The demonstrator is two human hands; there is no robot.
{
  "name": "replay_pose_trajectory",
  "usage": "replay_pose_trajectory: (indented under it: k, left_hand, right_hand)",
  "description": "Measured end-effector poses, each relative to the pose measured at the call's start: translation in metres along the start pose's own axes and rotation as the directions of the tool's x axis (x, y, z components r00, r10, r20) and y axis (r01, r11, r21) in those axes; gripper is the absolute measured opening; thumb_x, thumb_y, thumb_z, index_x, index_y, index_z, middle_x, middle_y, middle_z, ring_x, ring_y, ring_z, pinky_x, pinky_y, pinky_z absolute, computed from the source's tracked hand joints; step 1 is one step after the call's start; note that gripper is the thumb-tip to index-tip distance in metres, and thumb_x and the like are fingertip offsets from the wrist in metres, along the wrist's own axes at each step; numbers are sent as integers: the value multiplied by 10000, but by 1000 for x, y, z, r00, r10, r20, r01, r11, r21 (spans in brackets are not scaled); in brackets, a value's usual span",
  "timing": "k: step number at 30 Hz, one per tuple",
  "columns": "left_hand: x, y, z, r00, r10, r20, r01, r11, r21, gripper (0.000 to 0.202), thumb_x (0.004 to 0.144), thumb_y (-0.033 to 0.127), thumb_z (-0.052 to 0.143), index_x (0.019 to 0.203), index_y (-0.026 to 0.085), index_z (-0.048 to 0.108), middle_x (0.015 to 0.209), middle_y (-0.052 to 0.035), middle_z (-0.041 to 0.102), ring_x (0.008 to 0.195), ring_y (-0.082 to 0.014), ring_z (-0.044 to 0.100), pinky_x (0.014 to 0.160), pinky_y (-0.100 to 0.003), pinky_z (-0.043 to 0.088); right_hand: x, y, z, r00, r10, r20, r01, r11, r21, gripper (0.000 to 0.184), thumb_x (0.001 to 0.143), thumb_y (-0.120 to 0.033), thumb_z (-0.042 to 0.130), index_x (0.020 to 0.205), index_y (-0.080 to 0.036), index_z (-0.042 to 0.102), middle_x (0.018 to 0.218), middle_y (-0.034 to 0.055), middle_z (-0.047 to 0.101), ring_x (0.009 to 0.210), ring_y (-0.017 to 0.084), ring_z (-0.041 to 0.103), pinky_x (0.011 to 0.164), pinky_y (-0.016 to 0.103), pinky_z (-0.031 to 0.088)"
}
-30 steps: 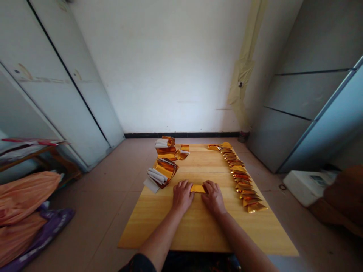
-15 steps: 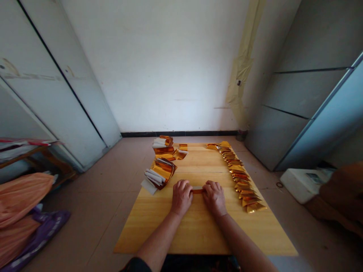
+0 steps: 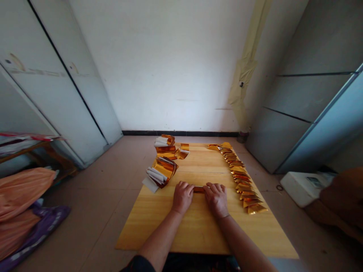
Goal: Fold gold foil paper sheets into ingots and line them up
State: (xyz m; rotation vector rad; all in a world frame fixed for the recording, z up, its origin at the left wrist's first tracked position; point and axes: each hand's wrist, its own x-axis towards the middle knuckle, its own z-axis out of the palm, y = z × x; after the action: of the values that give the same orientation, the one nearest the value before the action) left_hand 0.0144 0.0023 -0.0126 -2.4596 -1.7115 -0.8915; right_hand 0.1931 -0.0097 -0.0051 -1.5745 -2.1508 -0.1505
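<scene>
Pressing at either end of a narrow folded strip of gold foil paper (image 3: 199,190), the left hand (image 3: 182,197) and the right hand (image 3: 216,200) rest on a pale wooden board (image 3: 198,234). Both hands have their fingers bent and closed on the strip, with its dark, coppery middle showing between them; the exact placing of each thumb is too small to tell. The strip lies crosswise, near the middle of the board. Beyond the left hand, towards the board's left edge, sits a curled bundle of gold foil sheets (image 3: 165,170) with pale backs, and behind it are more loose foil sheets (image 3: 166,152), some curved upward. Along the right edge runs a long row of folded foil pieces (image 3: 242,180), overlapping one another, well apart from the right hand. Past the board's far edge stands a white wall (image 3: 170,68) with a dark skirting (image 3: 198,133) at its foot. Pale cabinets (image 3: 62,90) stand to the left, a grey refrigerator (image 3: 289,90) to the right, and near the latter a white box (image 3: 300,188) sits on the tiled floor (image 3: 113,200).
</scene>
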Motion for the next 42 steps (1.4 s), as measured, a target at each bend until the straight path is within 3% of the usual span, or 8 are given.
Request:
replay_pose_trajectory:
  k: [7,12,18,25,30,36,42]
  left_hand:
    - [-2,2,-1,997,38,-66,-37,999,14,236,816,123,559,1002,233,652,818,-32,639,840,-189,529,766,-334,391]
    - [-3,4,-3,996,47,-78,-46,999,22,150,813,126,563,873,234,648,789,-18,629,812,-187,528,732,-338,367]
    - [-5,6,-4,996,79,-40,-79,997,10,130,767,88,572,794,208,615,825,-29,600,843,-189,513,733,-328,375]
    - [-6,7,3,980,190,-64,-193,980,-49,196,761,15,495,792,186,588,962,-47,650,867,-186,533,763,-340,399]
    - [-3,5,5,992,111,62,-104,988,-111,197,736,26,526,804,191,610,835,-36,662,868,-195,560,773,-346,419]
    - [-3,-5,5,989,131,71,-113,969,-219,162,776,107,571,774,224,683,976,-24,699,912,-186,599,814,-352,445]
    - [-3,-9,3,992,93,87,-70,968,-240,163,815,140,549,791,211,694,986,-36,702,915,-187,606,846,-361,457]
  right_hand:
    - [0,2,7,986,-52,-160,46,998,-44,157,885,-213,543,935,-278,678,977,21,660,877,175,494,858,340,238]
    - [1,1,7,968,-76,-238,61,996,-71,117,836,-165,605,803,-254,675,959,15,644,859,164,472,839,335,241]
    - [0,-3,4,978,-74,-193,64,996,-58,123,835,-168,601,748,-234,658,809,19,606,797,163,450,821,322,262]
    - [-3,-1,7,987,-102,-124,107,994,37,142,864,-148,549,787,-216,647,878,27,647,827,161,488,838,317,276]
    - [-1,7,8,999,-27,27,21,981,194,165,831,-100,528,735,-186,632,759,27,636,778,158,512,705,261,317]
    - [-1,32,3,989,-101,107,54,928,369,156,851,-199,551,835,-245,700,911,25,676,859,165,550,769,272,365]
    - [10,45,2,978,-113,173,28,901,432,210,881,-257,500,798,-210,687,836,44,665,796,162,560,751,274,395]
